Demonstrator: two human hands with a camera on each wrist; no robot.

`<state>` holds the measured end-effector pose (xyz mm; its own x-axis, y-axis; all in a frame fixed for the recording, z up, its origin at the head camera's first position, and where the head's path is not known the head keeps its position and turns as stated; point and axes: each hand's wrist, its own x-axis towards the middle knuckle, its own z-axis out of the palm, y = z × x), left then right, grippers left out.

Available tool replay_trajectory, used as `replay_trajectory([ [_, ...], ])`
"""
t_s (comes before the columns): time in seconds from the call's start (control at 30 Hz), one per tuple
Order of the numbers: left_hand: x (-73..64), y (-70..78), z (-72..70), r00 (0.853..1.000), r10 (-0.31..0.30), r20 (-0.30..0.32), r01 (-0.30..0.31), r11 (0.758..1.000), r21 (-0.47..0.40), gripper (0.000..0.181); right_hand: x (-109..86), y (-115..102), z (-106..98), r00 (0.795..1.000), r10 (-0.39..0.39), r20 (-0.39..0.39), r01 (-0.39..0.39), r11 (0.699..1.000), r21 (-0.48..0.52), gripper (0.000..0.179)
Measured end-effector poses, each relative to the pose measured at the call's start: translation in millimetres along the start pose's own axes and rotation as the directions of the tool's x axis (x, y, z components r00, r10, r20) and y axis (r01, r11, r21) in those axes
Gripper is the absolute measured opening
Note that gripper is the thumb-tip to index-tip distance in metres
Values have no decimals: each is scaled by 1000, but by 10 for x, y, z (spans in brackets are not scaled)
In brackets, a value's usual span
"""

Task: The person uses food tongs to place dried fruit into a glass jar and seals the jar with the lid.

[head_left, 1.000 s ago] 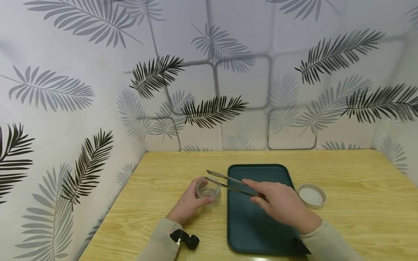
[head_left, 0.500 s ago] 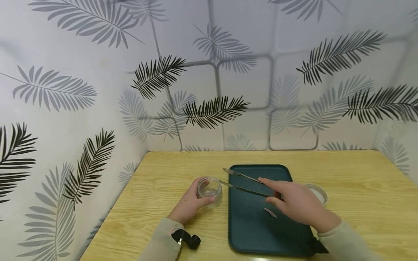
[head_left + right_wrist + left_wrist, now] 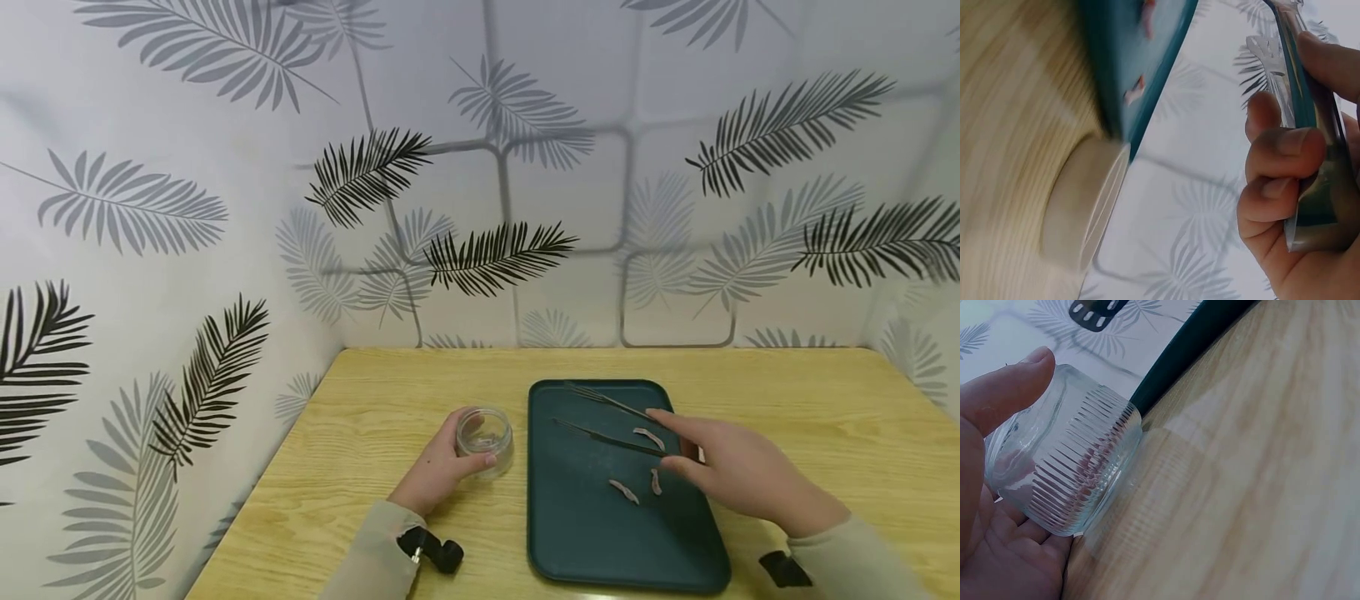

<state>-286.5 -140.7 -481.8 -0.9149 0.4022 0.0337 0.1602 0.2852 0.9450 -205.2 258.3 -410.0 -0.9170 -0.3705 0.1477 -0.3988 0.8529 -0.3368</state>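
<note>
My left hand (image 3: 438, 471) holds a ribbed clear glass jar (image 3: 501, 454) on the wooden table, thumb on its near side and fingers around the back. Small reddish pieces show through the jar's wall in the left wrist view. Over the green tray (image 3: 577, 542), my right hand (image 3: 750, 471) grips metal tongs (image 3: 609, 437) near their joined end. The tong arms stand apart and their tips point left. On the tray lie thin pinkish-brown strips: one strip (image 3: 624, 492) near the middle, another strip (image 3: 656, 482) to its right, and a third (image 3: 650, 439) seen between the tong arms.
A round pale lid (image 3: 1079, 200) lies on the table beside the tray in the right wrist view; my right hand hides it in the head view. A leaf-patterned wall covering (image 3: 585, 192) rises behind the table (image 3: 420, 375).
My right hand has carried the tongs rightward from above the jar to above the tray. Strips formerly behind the hand now show. The left hand keeps its hold on the jar.
</note>
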Motion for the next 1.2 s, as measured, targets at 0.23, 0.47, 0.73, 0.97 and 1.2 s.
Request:
replay_trajectory([
  [0.23, -1, -10, -6, 1000, -14, -8, 14, 1000, 13, 84, -142, 212, -75, 999, 37, 14, -36, 999, -32, 62],
  [0.47, -14, -4, 4, 1000, -10, 1, 10, 1000, 7, 84, -277, 427, -73, 997, 68, 31, -67, 996, -59, 60],
  [0.73, -29, 30, 0, 1000, -9, 0, 9, 1000, -2, 84, -419, 617, -62, 990, 129, 48, -124, 987, -99, 59],
  [0.97, -20, 12, -2, 1000, -10, 6, 10, 1000, -7, 83, -473, 681, -75, 990, 131, 46, -124, 982, -140, 55],
  [1.2, 0, -19, 0, 1000, -22, 3, 22, 1000, 4, 84, -459, 717, -48, 994, 106, 9, -103, 981, -165, 53],
])
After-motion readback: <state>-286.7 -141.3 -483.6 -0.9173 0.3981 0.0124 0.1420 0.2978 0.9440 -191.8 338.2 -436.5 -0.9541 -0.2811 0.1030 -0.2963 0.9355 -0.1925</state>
